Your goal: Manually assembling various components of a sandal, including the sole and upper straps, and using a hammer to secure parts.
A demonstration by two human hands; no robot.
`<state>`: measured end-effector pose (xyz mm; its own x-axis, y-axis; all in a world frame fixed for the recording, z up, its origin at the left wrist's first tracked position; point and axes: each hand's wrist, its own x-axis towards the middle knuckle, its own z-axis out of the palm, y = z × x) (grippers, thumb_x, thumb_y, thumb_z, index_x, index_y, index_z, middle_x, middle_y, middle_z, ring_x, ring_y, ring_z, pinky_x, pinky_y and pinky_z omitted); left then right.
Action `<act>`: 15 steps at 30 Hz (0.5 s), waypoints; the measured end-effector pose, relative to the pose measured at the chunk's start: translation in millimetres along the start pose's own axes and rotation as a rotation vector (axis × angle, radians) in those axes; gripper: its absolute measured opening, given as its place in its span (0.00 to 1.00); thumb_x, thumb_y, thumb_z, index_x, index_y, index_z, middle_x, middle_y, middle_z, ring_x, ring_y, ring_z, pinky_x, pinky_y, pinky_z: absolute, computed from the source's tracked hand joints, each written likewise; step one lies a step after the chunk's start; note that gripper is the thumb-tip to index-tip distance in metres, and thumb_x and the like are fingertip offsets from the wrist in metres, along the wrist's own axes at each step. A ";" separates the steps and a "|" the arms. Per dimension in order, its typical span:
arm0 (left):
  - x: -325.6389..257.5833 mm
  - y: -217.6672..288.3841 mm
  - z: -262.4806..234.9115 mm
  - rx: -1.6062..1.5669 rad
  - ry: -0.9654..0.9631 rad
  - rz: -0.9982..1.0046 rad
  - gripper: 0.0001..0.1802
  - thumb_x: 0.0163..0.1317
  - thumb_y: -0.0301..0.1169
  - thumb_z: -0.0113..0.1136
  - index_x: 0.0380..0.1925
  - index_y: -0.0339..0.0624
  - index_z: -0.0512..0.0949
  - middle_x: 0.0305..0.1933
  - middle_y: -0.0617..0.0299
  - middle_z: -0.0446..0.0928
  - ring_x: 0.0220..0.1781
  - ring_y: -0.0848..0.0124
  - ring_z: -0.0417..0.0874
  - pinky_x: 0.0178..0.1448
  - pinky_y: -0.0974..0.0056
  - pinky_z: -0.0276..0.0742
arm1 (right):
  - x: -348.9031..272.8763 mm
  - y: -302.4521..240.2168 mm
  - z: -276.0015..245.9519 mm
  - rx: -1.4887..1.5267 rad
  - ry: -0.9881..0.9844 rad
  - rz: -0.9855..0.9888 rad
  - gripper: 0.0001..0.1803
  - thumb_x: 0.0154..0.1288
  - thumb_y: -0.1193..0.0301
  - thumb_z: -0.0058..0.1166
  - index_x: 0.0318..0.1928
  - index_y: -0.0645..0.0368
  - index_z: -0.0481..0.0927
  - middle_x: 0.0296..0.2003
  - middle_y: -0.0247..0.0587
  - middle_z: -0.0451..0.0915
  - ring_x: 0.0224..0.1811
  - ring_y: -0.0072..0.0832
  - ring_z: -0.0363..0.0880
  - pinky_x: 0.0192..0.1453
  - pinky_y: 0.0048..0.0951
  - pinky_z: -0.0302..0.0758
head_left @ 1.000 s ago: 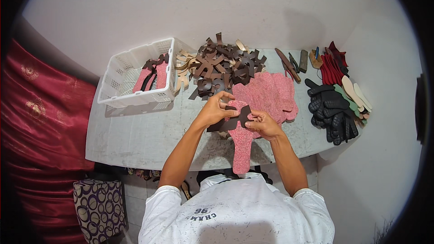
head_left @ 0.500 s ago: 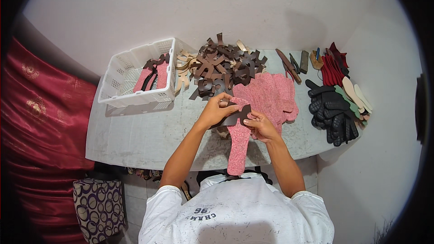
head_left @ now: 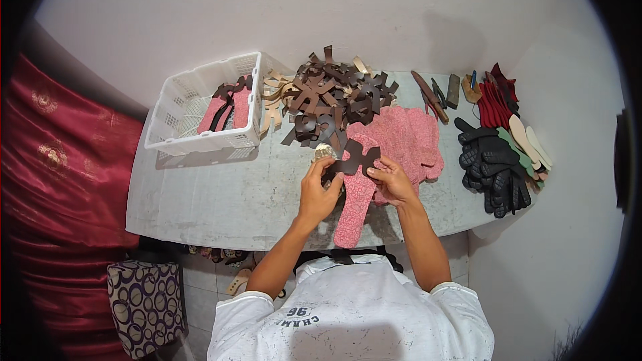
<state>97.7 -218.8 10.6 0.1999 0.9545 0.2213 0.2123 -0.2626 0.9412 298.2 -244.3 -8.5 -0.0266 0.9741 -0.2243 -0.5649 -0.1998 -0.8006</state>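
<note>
Both hands, left hand (head_left: 319, 190) and right hand (head_left: 393, 182), have a closed grip on a dark brown strap piece (head_left: 352, 159) held over the pink sole (head_left: 355, 194) at the desk (head_left: 221, 194) front edge, just below the brown strap pile (head_left: 334, 97).

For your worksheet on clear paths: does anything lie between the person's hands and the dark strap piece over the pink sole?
Nothing visible does. The left hand and right hand already hold the dark strap piece directly, just above the pink sole on the table.
</note>
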 end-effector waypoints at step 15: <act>9.8 19.5 19.7 -0.726 -0.074 -0.230 0.29 0.63 0.22 0.54 0.64 0.32 0.59 0.51 0.50 0.77 0.48 0.72 0.79 0.53 0.68 0.75 | -4.8 -9.7 19.8 -0.014 -0.029 -0.029 0.18 0.61 0.80 0.57 0.52 0.59 0.76 0.36 0.30 0.81 0.36 0.18 0.82 0.36 0.20 0.81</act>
<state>122.6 -217.4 26.1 0.2954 0.9554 0.0055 -0.4203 0.1248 0.8988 287.5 -245.0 11.4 -0.0342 0.9821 -0.1851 -0.5542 -0.1728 -0.8143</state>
